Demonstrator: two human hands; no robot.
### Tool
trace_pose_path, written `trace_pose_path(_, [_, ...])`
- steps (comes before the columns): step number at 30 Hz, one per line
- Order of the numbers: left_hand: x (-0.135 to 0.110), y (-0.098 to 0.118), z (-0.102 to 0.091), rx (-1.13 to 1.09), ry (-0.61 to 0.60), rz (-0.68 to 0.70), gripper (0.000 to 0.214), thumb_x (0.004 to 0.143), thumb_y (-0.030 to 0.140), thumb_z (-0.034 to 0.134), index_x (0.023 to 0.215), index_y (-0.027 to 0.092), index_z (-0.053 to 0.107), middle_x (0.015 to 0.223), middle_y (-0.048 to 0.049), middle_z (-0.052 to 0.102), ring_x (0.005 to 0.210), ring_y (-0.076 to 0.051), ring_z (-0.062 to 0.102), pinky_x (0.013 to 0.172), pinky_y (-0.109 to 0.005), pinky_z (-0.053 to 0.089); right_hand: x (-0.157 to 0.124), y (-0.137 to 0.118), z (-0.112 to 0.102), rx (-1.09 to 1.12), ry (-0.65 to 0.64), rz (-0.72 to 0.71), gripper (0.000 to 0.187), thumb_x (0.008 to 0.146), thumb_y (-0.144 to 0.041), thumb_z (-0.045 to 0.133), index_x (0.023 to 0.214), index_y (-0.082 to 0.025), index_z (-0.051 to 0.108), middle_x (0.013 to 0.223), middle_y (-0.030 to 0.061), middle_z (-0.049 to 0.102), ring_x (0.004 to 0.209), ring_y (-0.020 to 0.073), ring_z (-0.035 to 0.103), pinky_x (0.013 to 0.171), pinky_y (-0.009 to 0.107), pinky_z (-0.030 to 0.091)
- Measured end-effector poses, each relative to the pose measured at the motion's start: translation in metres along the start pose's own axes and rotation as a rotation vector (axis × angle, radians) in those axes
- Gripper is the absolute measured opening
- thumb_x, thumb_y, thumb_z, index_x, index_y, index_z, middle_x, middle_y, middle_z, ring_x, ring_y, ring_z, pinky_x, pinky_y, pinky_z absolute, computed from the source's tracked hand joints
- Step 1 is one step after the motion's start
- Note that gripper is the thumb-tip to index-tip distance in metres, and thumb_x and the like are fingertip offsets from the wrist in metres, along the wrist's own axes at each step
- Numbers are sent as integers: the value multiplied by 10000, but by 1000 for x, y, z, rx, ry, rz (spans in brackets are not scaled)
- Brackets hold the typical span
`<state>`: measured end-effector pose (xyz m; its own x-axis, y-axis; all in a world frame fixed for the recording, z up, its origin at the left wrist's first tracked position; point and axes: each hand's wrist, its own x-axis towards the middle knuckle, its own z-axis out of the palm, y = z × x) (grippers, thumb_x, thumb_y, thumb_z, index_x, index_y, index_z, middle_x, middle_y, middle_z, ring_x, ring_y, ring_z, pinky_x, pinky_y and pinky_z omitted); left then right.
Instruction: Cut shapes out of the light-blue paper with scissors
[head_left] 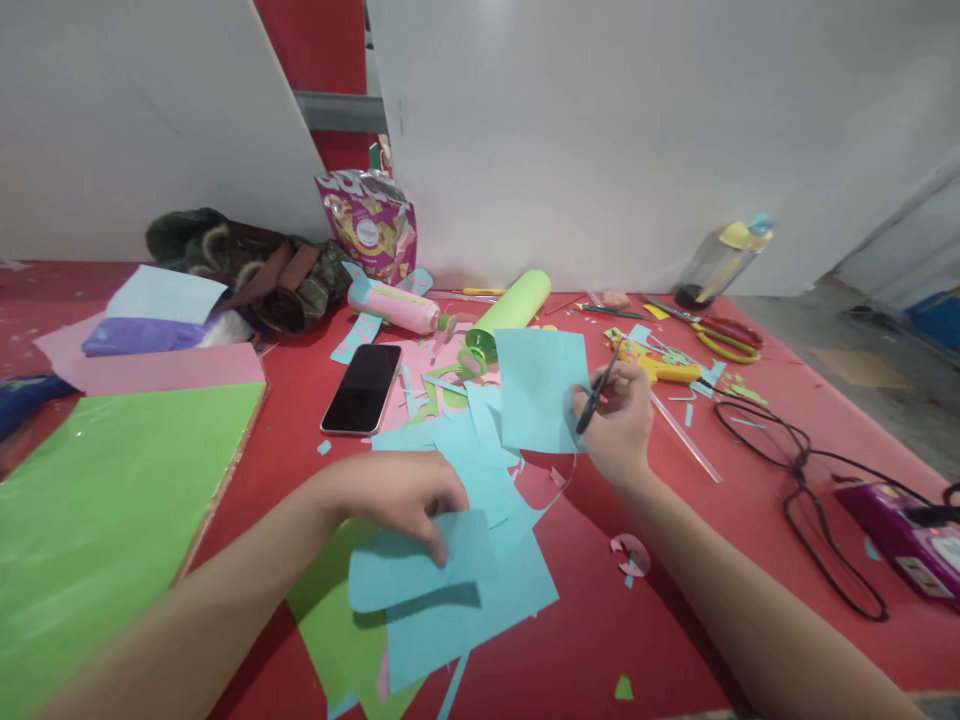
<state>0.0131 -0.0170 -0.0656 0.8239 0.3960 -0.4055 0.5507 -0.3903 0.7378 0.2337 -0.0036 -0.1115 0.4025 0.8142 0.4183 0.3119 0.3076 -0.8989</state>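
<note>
My left hand pinches a light blue paper piece with rounded corners, held just above a pile of blue paper sheets on the red table. My right hand is closed around a black pen and also grips the right edge of a square blue paper sheet, which stands tilted up. More blue scraps lie between the two hands.
A black phone lies left of the scraps. Green and pink sheets are stacked at the left. A green tube, pink bottle, snack bag, scissors, water bottle, black cable and purple device surround the work.
</note>
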Motion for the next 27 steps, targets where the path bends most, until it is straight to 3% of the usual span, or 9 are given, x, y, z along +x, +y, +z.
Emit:
trace_pose_path(2, [4,-6,-4,-210,197,50,127,650,310,629,594,197,615,549,24,560,525,-134,501,488,-215,353,-2,-2,2,26,-20,38,270,600,-166,605,783,-238,420,674,-49,446,590,104,465,523,230,403])
trace_pose_path(5, [14,-13,-3,-500,599,-66,201,668,377,598,710,182,622,676,-13,627,589,-159,560,519,-236,408,-6,-5,5,101,-68,169,282,588,-167,609,779,-238,415,659,-63,435,542,85,432,478,208,357])
trace_pose_path(7, [19,-15,1,-589,760,-129,244,649,393,613,733,164,611,675,-26,626,595,-170,571,514,-248,419,-11,-7,7,154,-103,265,286,589,-183,612,788,-238,414,659,-66,439,505,72,405,450,199,326])
trace_pose_path(9, [24,-17,4,-595,848,-161,273,622,398,639,728,149,603,651,-28,615,594,-180,570,509,-256,419,-15,-9,9,197,-134,322,285,589,-193,614,790,-237,418,649,-70,435,476,63,380,430,193,305])
trace_pose_path(13, [28,-19,8,-516,930,-197,282,624,417,635,688,146,586,619,-18,587,574,-173,548,504,-257,399,-22,-12,12,249,-174,345,284,587,-184,620,784,-237,423,611,-83,417,468,62,363,423,186,288])
trace_pose_path(19, [30,-19,10,-314,940,-262,314,672,464,575,680,150,565,620,-4,539,570,-157,502,521,-259,357,-23,-13,12,281,-173,363,299,585,-177,625,797,-240,424,624,-82,437,469,62,372,423,185,291])
trace_pose_path(27, [32,-21,12,-398,916,-227,369,664,473,584,848,155,554,764,-36,594,652,-177,548,584,-282,407,-24,-16,12,321,-175,394,302,587,-199,634,798,-243,422,624,-86,433,454,57,375,413,183,300])
